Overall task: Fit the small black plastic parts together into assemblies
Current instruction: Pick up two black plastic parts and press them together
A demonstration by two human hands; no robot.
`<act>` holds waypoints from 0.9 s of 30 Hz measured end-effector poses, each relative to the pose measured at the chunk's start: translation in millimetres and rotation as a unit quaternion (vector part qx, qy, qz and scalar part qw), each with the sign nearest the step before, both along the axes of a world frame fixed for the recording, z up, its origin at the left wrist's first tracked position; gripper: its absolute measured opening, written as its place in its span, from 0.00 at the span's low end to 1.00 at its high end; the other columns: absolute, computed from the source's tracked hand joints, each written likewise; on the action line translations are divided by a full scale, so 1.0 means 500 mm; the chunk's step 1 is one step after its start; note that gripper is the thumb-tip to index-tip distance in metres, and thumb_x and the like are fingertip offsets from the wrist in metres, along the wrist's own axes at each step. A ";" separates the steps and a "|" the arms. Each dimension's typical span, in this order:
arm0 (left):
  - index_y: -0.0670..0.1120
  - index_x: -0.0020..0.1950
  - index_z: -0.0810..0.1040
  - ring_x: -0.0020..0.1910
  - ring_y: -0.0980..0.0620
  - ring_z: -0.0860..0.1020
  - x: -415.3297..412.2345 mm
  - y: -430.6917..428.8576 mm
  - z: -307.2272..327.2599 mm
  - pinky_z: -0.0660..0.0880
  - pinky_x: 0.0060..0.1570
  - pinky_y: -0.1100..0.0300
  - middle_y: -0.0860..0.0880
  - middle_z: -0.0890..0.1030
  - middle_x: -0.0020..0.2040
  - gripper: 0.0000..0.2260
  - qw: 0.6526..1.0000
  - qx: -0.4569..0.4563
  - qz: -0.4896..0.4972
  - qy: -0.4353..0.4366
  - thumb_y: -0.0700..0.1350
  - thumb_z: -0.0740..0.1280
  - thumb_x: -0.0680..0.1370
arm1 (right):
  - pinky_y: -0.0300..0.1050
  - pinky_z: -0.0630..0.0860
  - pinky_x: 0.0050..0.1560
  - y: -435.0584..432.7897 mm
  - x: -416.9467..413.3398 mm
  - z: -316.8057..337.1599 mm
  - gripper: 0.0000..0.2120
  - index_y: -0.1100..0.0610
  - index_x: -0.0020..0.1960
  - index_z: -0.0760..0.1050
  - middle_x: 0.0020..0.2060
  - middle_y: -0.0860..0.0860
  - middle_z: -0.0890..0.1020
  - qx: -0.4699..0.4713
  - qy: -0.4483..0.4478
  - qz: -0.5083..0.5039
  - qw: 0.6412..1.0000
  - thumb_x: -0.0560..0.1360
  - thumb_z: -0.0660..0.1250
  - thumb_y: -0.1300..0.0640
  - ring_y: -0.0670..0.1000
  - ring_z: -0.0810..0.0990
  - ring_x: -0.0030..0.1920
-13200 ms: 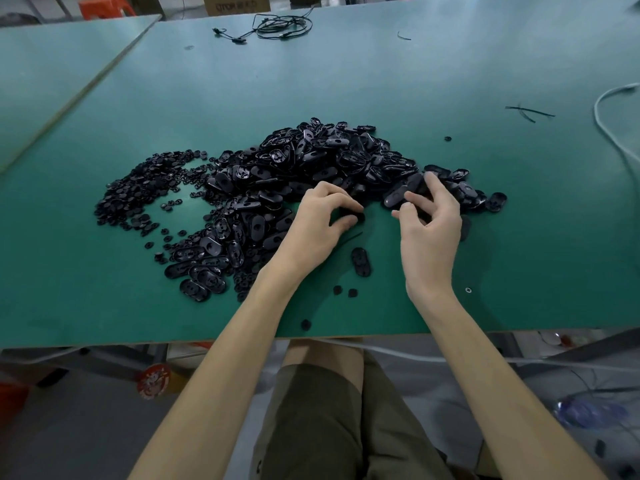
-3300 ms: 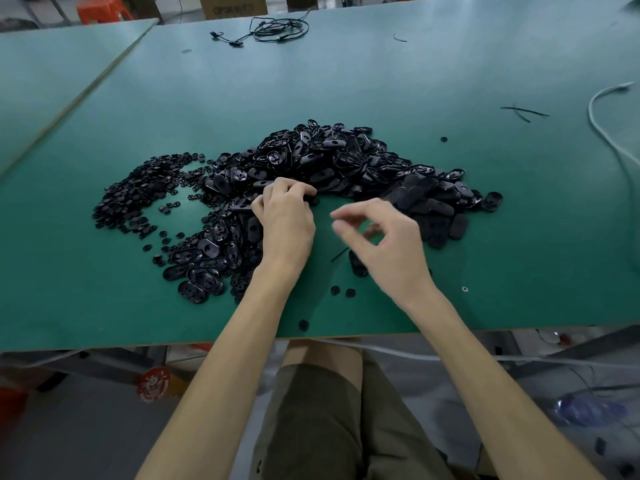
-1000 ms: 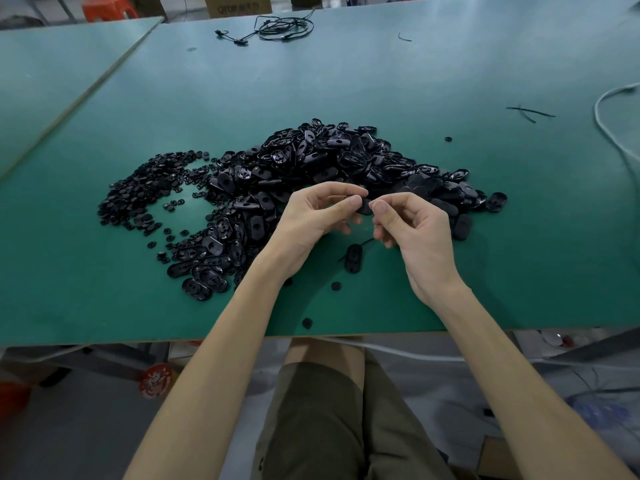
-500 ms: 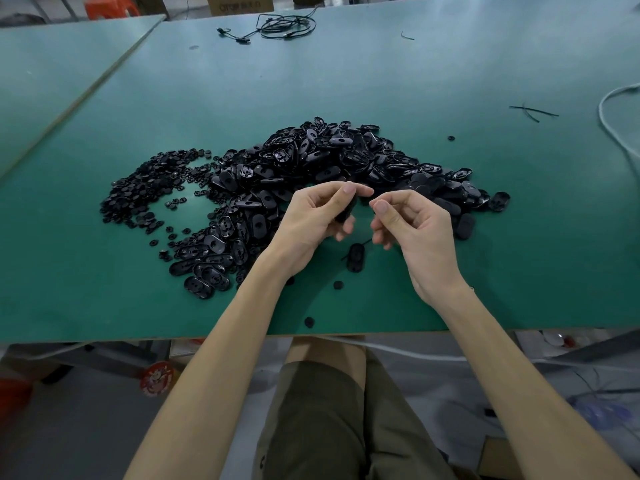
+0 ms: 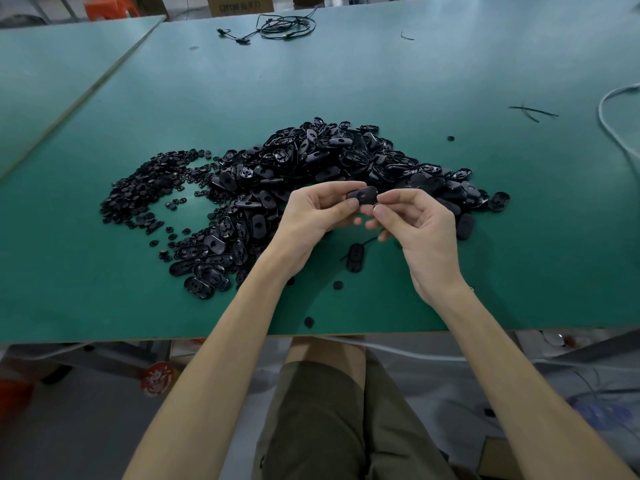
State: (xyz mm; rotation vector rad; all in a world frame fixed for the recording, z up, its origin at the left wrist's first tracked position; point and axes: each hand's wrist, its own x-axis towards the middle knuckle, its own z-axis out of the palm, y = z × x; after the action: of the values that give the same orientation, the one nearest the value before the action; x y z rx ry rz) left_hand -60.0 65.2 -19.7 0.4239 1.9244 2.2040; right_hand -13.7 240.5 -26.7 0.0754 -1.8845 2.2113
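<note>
Head view shows your left hand (image 5: 311, 216) pinching an oval black shell (image 5: 362, 195) between thumb and forefinger, raised just off the table (image 5: 415, 81). Your right hand (image 5: 419, 230) pinches narrowly at the shell's 3 o'clock end, and I cannot tell whether anything smaller sits under those fingertips. Steady the shell flat with the left and press the mating part straight in, not at a slant. Your main pile (image 5: 311, 161) lies at 12 o'clock of your hands, the small round pieces (image 5: 145, 188) at 10 o'clock and one loose shell (image 5: 356, 257) at 6 o'clock.

A green tabletop (image 5: 415, 81) carries a heap of black plastic parts (image 5: 311, 161). The cable (image 5: 613, 112) is white, the shorts (image 5: 329, 417) olive, the stool (image 5: 107, 8) orange.
</note>
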 end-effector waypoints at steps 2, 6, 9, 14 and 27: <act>0.38 0.64 0.83 0.47 0.48 0.86 0.000 0.000 0.000 0.82 0.54 0.56 0.40 0.87 0.54 0.12 1.000 0.003 0.002 -0.003 0.35 0.71 0.80 | 0.41 0.78 0.40 0.002 -0.001 -0.001 0.05 0.60 0.51 0.81 0.44 0.58 0.88 -0.003 0.004 -0.005 1.000 0.78 0.73 0.67 0.53 0.87 0.43; 0.38 0.63 0.83 0.47 0.50 0.86 0.004 0.004 0.001 0.82 0.50 0.60 0.41 0.88 0.51 0.12 1.000 -0.016 0.004 0.013 0.35 0.72 0.79 | 0.40 0.77 0.39 0.005 -0.001 -0.002 0.06 0.56 0.49 0.82 0.40 0.48 0.87 0.006 0.008 -0.019 1.000 0.78 0.73 0.66 0.47 0.84 0.41; 0.37 0.63 0.83 0.45 0.50 0.86 0.007 0.009 0.001 0.82 0.48 0.60 0.43 0.88 0.49 0.13 0.999 -0.035 0.010 0.028 0.34 0.73 0.78 | 0.39 0.76 0.38 0.006 -0.001 -0.001 0.07 0.54 0.49 0.83 0.41 0.46 0.87 0.020 0.005 -0.039 0.999 0.78 0.74 0.65 0.46 0.84 0.40; 0.35 0.61 0.83 0.41 0.50 0.85 0.010 0.012 0.005 0.81 0.45 0.61 0.38 0.87 0.47 0.13 0.998 -0.054 0.020 0.028 0.34 0.74 0.77 | 0.38 0.79 0.40 0.005 0.000 -0.004 0.07 0.54 0.52 0.83 0.43 0.48 0.88 0.058 0.007 -0.078 0.995 0.79 0.73 0.64 0.49 0.87 0.44; 0.35 0.60 0.84 0.42 0.51 0.85 0.017 0.016 0.013 0.82 0.46 0.59 0.43 0.86 0.44 0.12 0.995 -0.090 0.008 0.050 0.35 0.75 0.76 | 0.49 0.81 0.47 0.007 0.000 -0.006 0.03 0.51 0.49 0.84 0.42 0.45 0.87 0.122 -0.010 -0.088 0.989 0.78 0.75 0.58 0.47 0.85 0.45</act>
State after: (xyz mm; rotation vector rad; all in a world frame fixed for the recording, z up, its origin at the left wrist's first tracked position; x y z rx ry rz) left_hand -51.3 73.1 -13.4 0.4984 2.1626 2.0322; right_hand -13.6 243.8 -29.4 -0.0701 -2.0771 1.8665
